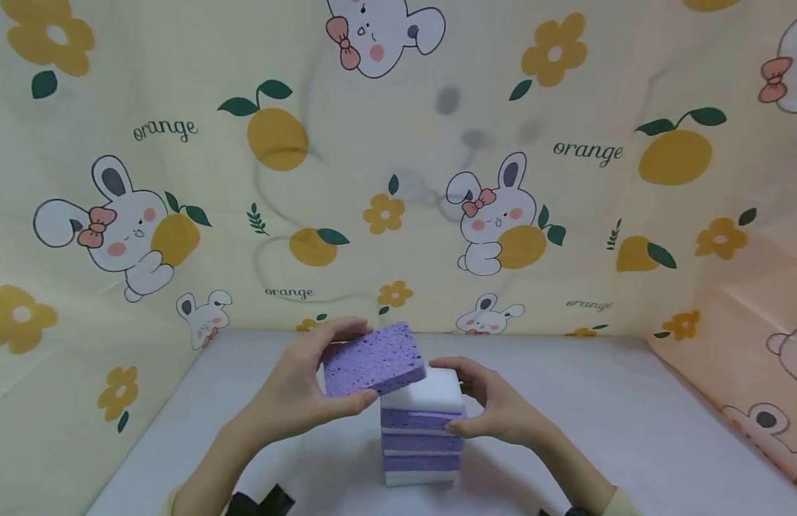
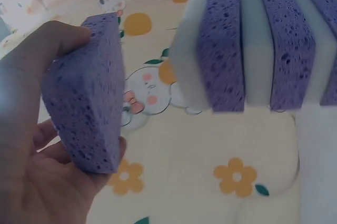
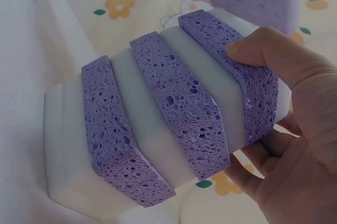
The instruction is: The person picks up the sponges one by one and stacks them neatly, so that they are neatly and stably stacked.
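Observation:
My left hand [image 1: 302, 387] grips a purple sponge [image 1: 375, 358] between thumb and fingers, tilted, up beside the top of a stack. In the left wrist view this purple sponge [image 2: 87, 92] is apart from the stack. The stack has white sponges and purple sponges in alternating layers, with a white sponge [image 1: 426, 390] on top. My right hand [image 1: 495, 401] holds the stack near its upper end from the right. In the right wrist view its thumb presses the uppermost purple sponge of the stack [image 3: 224, 50], and its other fingers go behind, partly hidden.
The stack's bottom white sponge [image 1: 421, 477] rests on a white tabletop [image 1: 566, 401]. Behind and at both sides hangs a pale yellow cloth [image 1: 347, 193] printed with rabbits, oranges and flowers. Black straps [image 1: 263, 502] show near the wrists at the lower edge.

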`<state>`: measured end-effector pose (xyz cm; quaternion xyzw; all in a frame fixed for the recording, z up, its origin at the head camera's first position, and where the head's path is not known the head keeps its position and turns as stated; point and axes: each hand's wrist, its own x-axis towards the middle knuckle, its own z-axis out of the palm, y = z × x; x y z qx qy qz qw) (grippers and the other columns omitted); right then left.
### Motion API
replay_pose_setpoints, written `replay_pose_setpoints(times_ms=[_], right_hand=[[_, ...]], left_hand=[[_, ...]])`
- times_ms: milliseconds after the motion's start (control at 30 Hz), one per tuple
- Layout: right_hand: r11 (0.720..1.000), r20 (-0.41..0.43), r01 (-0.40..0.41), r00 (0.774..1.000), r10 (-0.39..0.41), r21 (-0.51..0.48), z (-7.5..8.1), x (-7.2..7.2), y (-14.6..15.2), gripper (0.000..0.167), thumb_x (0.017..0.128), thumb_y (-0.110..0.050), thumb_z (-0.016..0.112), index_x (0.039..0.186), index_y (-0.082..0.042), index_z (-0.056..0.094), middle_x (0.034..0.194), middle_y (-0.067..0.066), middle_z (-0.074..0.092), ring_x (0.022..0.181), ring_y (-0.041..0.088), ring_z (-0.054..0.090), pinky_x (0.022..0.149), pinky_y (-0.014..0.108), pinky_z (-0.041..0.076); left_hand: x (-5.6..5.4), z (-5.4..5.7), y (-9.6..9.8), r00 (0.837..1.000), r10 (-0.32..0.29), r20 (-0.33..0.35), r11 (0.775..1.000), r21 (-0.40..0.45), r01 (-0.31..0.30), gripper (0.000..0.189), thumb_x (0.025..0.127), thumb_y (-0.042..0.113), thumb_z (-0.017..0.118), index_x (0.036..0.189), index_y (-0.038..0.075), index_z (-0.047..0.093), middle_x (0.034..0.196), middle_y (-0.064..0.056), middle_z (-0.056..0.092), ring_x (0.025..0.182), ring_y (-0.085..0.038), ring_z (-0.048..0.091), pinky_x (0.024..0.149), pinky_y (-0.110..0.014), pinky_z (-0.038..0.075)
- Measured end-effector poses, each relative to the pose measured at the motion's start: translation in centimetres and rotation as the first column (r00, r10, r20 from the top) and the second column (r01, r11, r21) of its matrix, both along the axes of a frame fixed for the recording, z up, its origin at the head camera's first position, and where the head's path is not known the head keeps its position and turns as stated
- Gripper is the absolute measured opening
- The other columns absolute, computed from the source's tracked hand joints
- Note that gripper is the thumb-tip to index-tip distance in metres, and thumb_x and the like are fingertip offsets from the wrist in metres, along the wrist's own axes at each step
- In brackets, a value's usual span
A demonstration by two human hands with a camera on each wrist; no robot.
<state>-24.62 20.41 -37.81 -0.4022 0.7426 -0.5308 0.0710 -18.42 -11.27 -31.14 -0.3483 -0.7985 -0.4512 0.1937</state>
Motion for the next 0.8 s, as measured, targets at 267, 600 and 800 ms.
replay_pose_setpoints(times_ms=[267, 600, 800], right_hand=[[0.998, -0.025, -0.045, 0.999, 0.044, -0.042, -0.1, -0.2, -0.2, 0.068, 0.076, -0.006, 0.082, 0.136, -0.01, 0.05, 0.121, 0.013, 0.06, 0.105, 0.032, 0.058, 0.096, 0.039, 0.05], [0.999, -0.003, -0.034, 0.999, 0.034, -0.029, -0.3, -0.3, 0.0, 0.067, 0.076, -0.007, 0.081, 0.136, -0.013, 0.051, 0.122, 0.011, 0.059, 0.105, 0.033, 0.058, 0.095, 0.04, 0.051], [0.997, -0.017, -0.049, 0.999, 0.049, -0.051, -0.3, -0.2, -0.1, 0.069, 0.076, -0.005, 0.081, 0.137, -0.009, 0.049, 0.124, 0.011, 0.058, 0.107, 0.033, 0.058, 0.097, 0.039, 0.049]], left_hand=[[-2.2, -1.0, 2.9, 0.999, -0.026, 0.047, 0.999, 0.038, 0.024, 0.076, 0.075, 0.028, 0.087, 0.139, 0.019, 0.048, 0.132, 0.008, 0.055, 0.118, -0.01, 0.053, 0.098, -0.03, 0.049], [-2.3, -2.0, 3.1, 0.991, -0.062, 0.119, 0.983, 0.178, 0.04, 0.072, 0.078, 0.024, 0.086, 0.139, 0.016, 0.047, 0.131, 0.003, 0.055, 0.12, -0.014, 0.053, 0.105, -0.031, 0.043], [-2.6, -2.5, 3.5, 0.992, -0.047, 0.115, 0.984, 0.179, 0.026, 0.076, 0.076, 0.028, 0.087, 0.139, 0.015, 0.046, 0.13, 0.003, 0.056, 0.119, -0.014, 0.053, 0.105, -0.03, 0.042]])
